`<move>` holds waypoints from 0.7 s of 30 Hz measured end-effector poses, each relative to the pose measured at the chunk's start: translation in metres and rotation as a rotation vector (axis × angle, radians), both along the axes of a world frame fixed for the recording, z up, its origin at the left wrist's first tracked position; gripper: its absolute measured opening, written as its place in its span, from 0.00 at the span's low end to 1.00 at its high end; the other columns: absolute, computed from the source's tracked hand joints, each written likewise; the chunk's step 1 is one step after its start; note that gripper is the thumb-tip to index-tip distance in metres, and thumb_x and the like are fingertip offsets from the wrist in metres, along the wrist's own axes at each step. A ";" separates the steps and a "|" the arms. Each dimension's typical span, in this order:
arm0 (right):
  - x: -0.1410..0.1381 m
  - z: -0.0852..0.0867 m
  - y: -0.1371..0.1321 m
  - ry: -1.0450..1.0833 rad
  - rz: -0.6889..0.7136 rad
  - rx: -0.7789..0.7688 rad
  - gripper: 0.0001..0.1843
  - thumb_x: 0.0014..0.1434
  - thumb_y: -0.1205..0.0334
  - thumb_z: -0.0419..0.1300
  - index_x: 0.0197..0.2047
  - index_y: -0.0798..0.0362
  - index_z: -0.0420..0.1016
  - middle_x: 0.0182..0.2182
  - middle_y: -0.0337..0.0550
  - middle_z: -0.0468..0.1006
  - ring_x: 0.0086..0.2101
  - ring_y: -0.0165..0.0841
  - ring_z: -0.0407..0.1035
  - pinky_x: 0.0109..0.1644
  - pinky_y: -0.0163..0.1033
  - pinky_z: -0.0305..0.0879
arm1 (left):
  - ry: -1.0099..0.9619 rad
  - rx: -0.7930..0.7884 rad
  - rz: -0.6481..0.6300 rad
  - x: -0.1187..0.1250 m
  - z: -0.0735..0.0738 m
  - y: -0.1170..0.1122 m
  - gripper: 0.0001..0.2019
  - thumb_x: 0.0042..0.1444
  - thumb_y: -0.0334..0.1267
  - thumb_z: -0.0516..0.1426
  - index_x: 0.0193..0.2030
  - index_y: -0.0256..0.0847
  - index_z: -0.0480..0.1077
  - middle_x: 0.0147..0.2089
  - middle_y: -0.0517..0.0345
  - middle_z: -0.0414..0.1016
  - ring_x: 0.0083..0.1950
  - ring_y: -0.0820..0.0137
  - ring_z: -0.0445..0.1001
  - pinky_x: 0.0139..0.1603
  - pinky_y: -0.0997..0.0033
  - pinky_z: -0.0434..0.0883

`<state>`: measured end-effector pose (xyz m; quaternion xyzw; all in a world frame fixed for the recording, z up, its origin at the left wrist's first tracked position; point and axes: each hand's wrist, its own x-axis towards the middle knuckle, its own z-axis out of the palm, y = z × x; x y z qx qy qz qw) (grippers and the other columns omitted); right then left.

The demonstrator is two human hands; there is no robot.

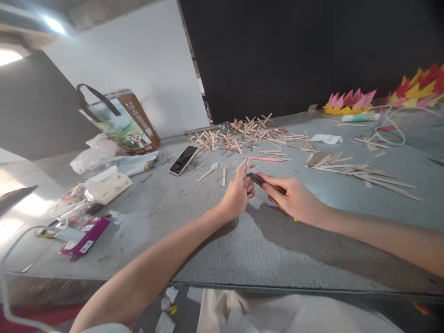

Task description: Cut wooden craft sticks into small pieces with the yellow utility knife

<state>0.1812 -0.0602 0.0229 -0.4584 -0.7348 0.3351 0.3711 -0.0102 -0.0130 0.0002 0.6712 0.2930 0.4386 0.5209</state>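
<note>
Near the middle of the table, my left hand is closed, pinching a small wooden craft stick piece that points up from the fingertips. My right hand is wrapped round a dark, narrow hand tool. Bits of yellow show by the right fingers, and the palm hides most of the tool, so its kind is unclear. Its front end meets or nearly meets the left fingers at the stick. Just beyond the hands lie a loose craft stick and a pink patterned pencil-like stick.
Piled craft sticks lie at the back, with more sticks on the right. A phone, a carrier bag and a purple packet are leftward. Paper crowns, a glue tube and a white cable stand back right.
</note>
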 end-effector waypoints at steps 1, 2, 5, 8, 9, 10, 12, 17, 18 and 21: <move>0.000 0.002 0.000 0.023 0.006 -0.017 0.33 0.76 0.46 0.52 0.73 0.57 0.70 0.21 0.33 0.63 0.21 0.29 0.53 0.24 0.34 0.51 | 0.010 0.025 -0.021 -0.001 0.000 0.001 0.26 0.74 0.55 0.49 0.69 0.41 0.58 0.28 0.71 0.50 0.25 0.74 0.54 0.28 0.74 0.55; 0.000 0.003 0.000 0.042 0.011 -0.030 0.33 0.75 0.46 0.52 0.73 0.57 0.70 0.21 0.32 0.63 0.21 0.28 0.53 0.24 0.34 0.51 | 0.018 0.048 -0.042 -0.003 0.000 0.002 0.28 0.75 0.56 0.48 0.72 0.41 0.56 0.27 0.71 0.50 0.25 0.74 0.54 0.28 0.73 0.56; -0.001 0.004 0.000 0.082 0.021 -0.061 0.32 0.76 0.47 0.53 0.73 0.57 0.70 0.22 0.32 0.63 0.20 0.27 0.54 0.24 0.34 0.51 | -0.003 0.089 -0.047 -0.004 0.001 0.004 0.31 0.75 0.57 0.47 0.75 0.39 0.54 0.26 0.72 0.49 0.25 0.74 0.53 0.28 0.72 0.55; -0.003 0.002 -0.001 0.112 0.040 -0.098 0.32 0.76 0.47 0.53 0.74 0.57 0.70 0.22 0.32 0.62 0.19 0.27 0.54 0.22 0.33 0.51 | -0.090 0.035 -0.004 -0.001 0.004 0.002 0.33 0.74 0.59 0.49 0.74 0.36 0.59 0.25 0.72 0.47 0.24 0.75 0.49 0.27 0.73 0.51; -0.003 0.001 -0.002 0.125 0.044 -0.108 0.32 0.76 0.47 0.53 0.74 0.57 0.69 0.21 0.31 0.61 0.19 0.27 0.54 0.22 0.33 0.51 | -0.125 0.000 0.005 0.000 0.005 0.001 0.33 0.73 0.60 0.50 0.73 0.36 0.61 0.25 0.72 0.46 0.24 0.75 0.48 0.26 0.73 0.50; -0.004 0.000 -0.003 0.137 0.047 -0.119 0.32 0.76 0.47 0.53 0.74 0.57 0.69 0.21 0.30 0.60 0.19 0.27 0.54 0.22 0.33 0.51 | -0.161 -0.037 0.009 0.002 0.007 0.000 0.33 0.73 0.60 0.51 0.71 0.36 0.63 0.25 0.73 0.44 0.23 0.76 0.47 0.26 0.74 0.49; -0.006 -0.001 -0.004 0.150 0.053 -0.138 0.32 0.76 0.47 0.53 0.74 0.57 0.69 0.20 0.30 0.59 0.18 0.27 0.54 0.21 0.32 0.51 | -0.218 -0.092 0.022 0.005 0.009 -0.003 0.32 0.71 0.62 0.53 0.67 0.36 0.66 0.24 0.74 0.42 0.21 0.77 0.44 0.24 0.75 0.47; -0.007 -0.001 -0.005 0.161 0.087 -0.209 0.32 0.75 0.46 0.54 0.74 0.53 0.68 0.22 0.31 0.64 0.17 0.25 0.57 0.18 0.31 0.53 | -0.280 -0.153 0.069 0.006 0.007 -0.004 0.29 0.68 0.64 0.55 0.55 0.38 0.70 0.19 0.78 0.41 0.18 0.79 0.37 0.19 0.77 0.45; -0.007 0.000 -0.005 0.174 0.089 -0.235 0.32 0.75 0.46 0.54 0.75 0.52 0.67 0.22 0.31 0.64 0.16 0.25 0.56 0.18 0.30 0.53 | -0.286 -0.175 0.069 0.005 0.007 -0.003 0.28 0.68 0.64 0.55 0.54 0.39 0.71 0.18 0.78 0.42 0.18 0.80 0.37 0.18 0.78 0.44; -0.005 0.001 -0.004 0.226 0.106 -0.342 0.32 0.75 0.49 0.54 0.77 0.51 0.64 0.22 0.30 0.63 0.14 0.24 0.55 0.16 0.30 0.52 | -0.285 -0.252 0.047 0.004 0.005 -0.001 0.27 0.66 0.64 0.57 0.52 0.39 0.71 0.17 0.78 0.43 0.17 0.80 0.36 0.17 0.79 0.45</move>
